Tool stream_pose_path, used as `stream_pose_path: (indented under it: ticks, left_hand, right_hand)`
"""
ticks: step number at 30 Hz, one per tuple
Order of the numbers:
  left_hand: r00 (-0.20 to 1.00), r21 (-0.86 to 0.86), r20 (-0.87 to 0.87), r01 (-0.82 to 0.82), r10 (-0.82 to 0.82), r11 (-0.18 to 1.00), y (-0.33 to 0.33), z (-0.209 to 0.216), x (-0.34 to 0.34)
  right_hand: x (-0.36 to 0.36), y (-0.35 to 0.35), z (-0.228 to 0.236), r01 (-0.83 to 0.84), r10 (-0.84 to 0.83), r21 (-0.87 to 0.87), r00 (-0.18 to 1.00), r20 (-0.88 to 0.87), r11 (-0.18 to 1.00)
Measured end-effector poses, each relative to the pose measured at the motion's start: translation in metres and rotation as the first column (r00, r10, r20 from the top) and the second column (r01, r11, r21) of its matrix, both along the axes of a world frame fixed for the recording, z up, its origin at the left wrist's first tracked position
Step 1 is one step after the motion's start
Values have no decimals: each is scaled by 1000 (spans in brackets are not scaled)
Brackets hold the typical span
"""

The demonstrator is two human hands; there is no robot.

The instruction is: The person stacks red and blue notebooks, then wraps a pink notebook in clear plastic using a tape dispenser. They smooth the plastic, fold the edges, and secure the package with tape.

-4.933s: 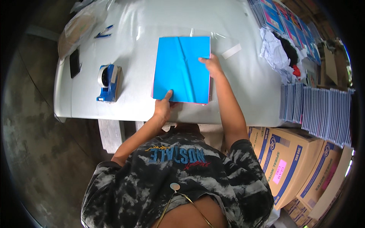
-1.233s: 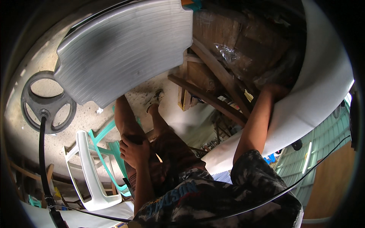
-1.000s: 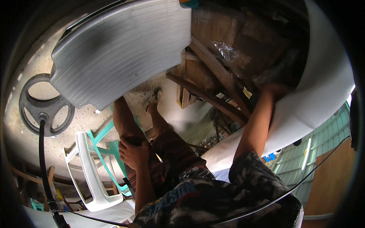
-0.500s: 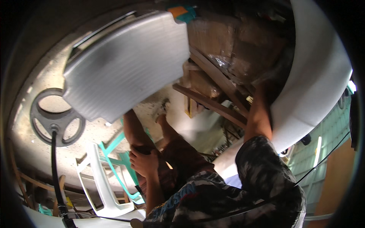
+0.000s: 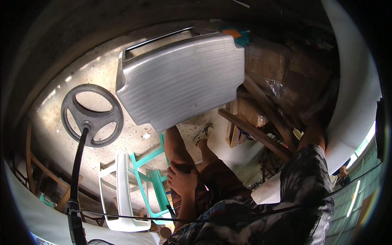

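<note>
Hands: Right Side Obscured

We rest our left hand [image 5: 182, 179], relaxed, on the knee, without visible load. Our view has swung; our right forearm [image 5: 313, 138] now sits darker, so we cannot tell the right hand's grip. Brown wrapped boxes [image 5: 265, 61] lie nearby, beyond wooden beams [image 5: 261, 136]. Farther left, we see a grey ribbed bench [image 5: 183, 79].

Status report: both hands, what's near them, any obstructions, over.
Left hand resting on leg. Right forearm extended into shadow beside white surface; hand too dark to read. Wooden beams close to forearm, possibly obstructing.
</note>
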State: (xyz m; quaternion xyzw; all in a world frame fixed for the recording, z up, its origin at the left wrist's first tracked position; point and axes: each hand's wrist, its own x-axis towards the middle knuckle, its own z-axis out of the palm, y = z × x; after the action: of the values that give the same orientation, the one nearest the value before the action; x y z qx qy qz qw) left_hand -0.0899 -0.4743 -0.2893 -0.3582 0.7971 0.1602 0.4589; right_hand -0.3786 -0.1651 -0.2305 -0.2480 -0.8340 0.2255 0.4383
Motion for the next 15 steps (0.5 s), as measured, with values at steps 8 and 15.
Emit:
stream_pose_path:
  ticks: [8,15]
  left_hand:
    - [999,-22,-33,-18,18,1000,3,1,6]
    - [1000,-10,-21,-18,18,1000,14,-3,17]
  right_hand:
    - [-3,-4,-8,-28,28,-30,1000,-2,999]
    - [9,-7,0,-52,51,-46,998,-21,998]
